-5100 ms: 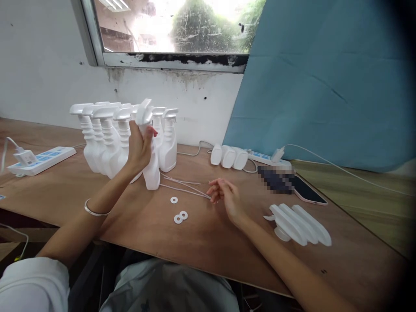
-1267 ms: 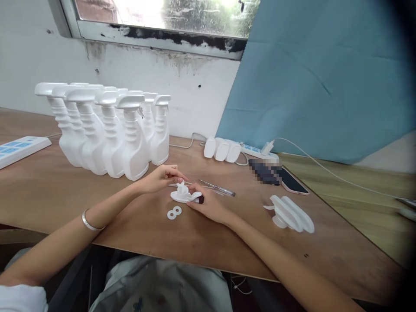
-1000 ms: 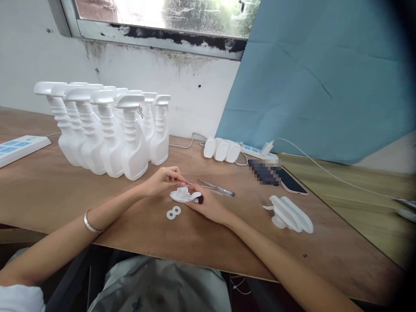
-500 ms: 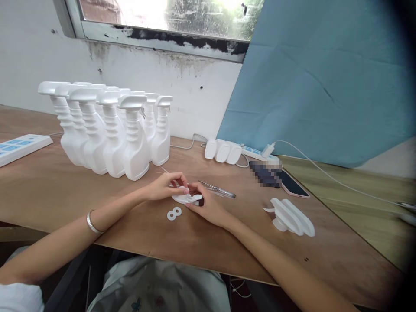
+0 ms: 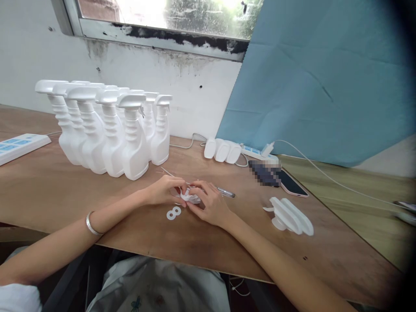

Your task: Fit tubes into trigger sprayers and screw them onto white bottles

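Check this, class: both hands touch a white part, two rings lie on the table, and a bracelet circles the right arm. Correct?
No: the head view shows the bracelet on the left arm. Left hand and right hand touch a white part; two rings lie on the table.

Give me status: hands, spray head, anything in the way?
Left hand and right hand both gripping spray head. Fingers hide part of it. Two washers close by, near side, seemingly not blocking.

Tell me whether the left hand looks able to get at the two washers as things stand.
Probably yes: the washers lie uncovered on the table close to the left hand, nothing visible between. It is occupied with the spray head, though, and may need freeing first.
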`<state>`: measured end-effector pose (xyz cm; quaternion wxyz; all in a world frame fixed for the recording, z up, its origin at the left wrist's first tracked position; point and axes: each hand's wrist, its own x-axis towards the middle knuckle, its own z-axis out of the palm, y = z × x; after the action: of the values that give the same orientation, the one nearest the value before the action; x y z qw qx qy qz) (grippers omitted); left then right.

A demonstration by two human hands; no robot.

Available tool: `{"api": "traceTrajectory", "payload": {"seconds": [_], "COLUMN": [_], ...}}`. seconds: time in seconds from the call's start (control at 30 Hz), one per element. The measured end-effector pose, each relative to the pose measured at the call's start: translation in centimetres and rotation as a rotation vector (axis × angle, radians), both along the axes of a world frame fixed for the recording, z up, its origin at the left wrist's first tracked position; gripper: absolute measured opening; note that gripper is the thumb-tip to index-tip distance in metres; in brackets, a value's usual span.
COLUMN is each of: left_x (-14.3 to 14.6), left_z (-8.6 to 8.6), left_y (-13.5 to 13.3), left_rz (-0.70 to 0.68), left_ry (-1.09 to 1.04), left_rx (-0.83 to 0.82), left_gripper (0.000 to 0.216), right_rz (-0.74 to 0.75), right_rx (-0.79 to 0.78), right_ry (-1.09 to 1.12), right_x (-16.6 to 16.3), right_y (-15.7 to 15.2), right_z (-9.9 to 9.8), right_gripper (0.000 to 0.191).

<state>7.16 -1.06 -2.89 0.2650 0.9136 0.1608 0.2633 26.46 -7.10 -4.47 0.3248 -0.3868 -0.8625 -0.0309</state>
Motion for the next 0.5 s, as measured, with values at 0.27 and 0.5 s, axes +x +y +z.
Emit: {"api": "traceTrajectory", "payload": {"seconds": [0.27, 0.5], "left_x": [-0.04, -0.05], "left_z": [-0.12, -0.25], "left_y": [-0.01, 0.02], "left_rz": [-0.065, -0.054], "left_ry": [-0.057, -0.085], "left_rx": [0.010, -0.013], "left_gripper": [0.022, 0.022], "right_rz": [0.091, 0.138], "right_rx": [-0.053, -0.096], "right_ry": [-0.001, 0.054], "right_x": [0.30, 0.41], "right_y": [0.22, 0.33], "right_z": [0.00, -0.09], "right_gripper": [0.013, 0.013]}}
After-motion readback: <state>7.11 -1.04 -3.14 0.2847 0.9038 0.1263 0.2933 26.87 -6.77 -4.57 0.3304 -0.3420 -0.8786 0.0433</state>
